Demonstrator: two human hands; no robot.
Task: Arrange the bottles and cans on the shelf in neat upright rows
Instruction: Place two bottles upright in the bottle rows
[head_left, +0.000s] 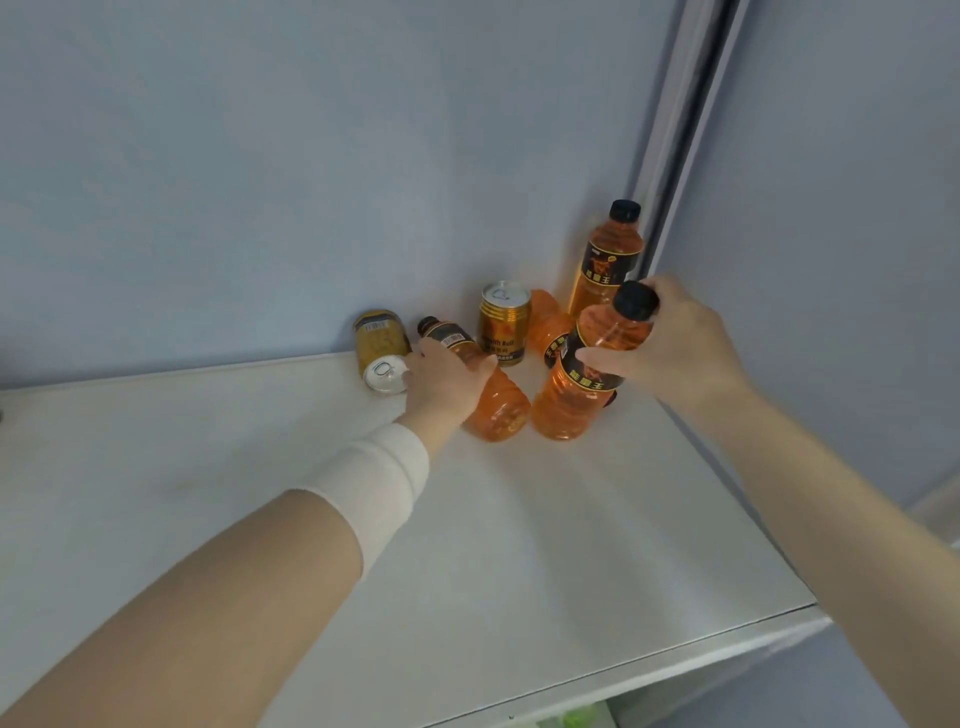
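Note:
On the white shelf (519, 545), my left hand (447, 387) grips an orange bottle (496, 402) that lies on its side, cap pointing to the back wall. My right hand (680, 348) holds a second orange bottle (582, 395) by its neck, tilted with its base on the shelf. A third orange bottle (608, 260) stands upright in the back right corner. A fourth (548, 325) lies behind the held one, partly hidden. One gold can (504, 325) stands upright at the back; another gold can (382, 351) lies on its side left of my left hand.
A pale blue back wall (311, 182) and a side panel with a grey vertical rail (685, 114) close the corner. The shelf's front edge (649, 670) runs across the lower right. A white band wraps my left wrist.

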